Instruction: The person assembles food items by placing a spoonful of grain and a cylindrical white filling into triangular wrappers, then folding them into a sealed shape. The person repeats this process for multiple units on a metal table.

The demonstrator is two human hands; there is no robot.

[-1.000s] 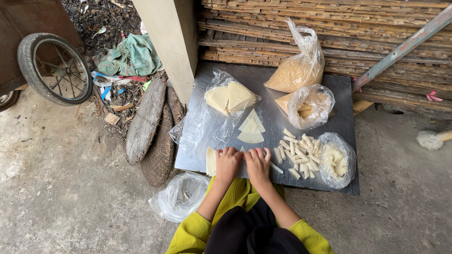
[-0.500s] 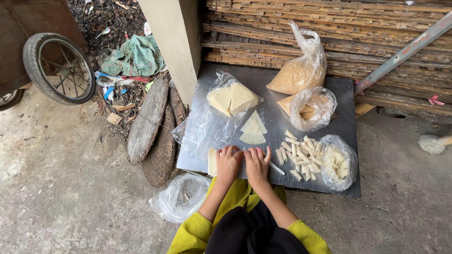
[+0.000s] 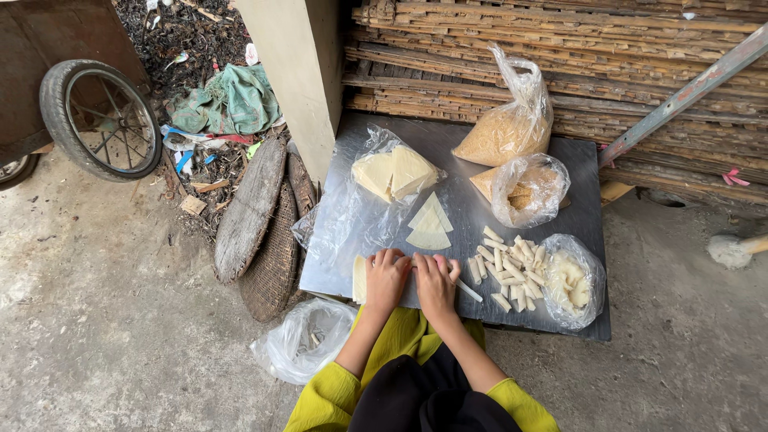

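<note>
Pale, thin dough is what both hands press on at the near edge of the dark metal bench [image 3: 576,172]. The left hand [image 3: 386,278] lies flat with its fingers curled over a cream wrapper sheet [image 3: 359,278], and the right hand [image 3: 436,284] sits just beside it, fingers bent down in the same way; both are closed loosely over the sheet, but I cannot tell whether they grip a filling under it. A thin white stick [image 3: 469,290] points out from under the right hand toward the pile of finished rolls [image 3: 506,272], which lies near, on the right. Behind the hands are some triangle sheets [image 3: 430,228] on clear plastic film [image 3: 340,216], and further back a bag of folded sheets [image 3: 396,172]. To do this rolling well, I think the fingers should push evenly from both sides, so that the roll stays straight and tight and keeps the same thickness as the ones in the pile. Too strong a pressure may tear the thin sheet. An open bag of white filling [image 3: 570,280] stands close at the right.
</note>
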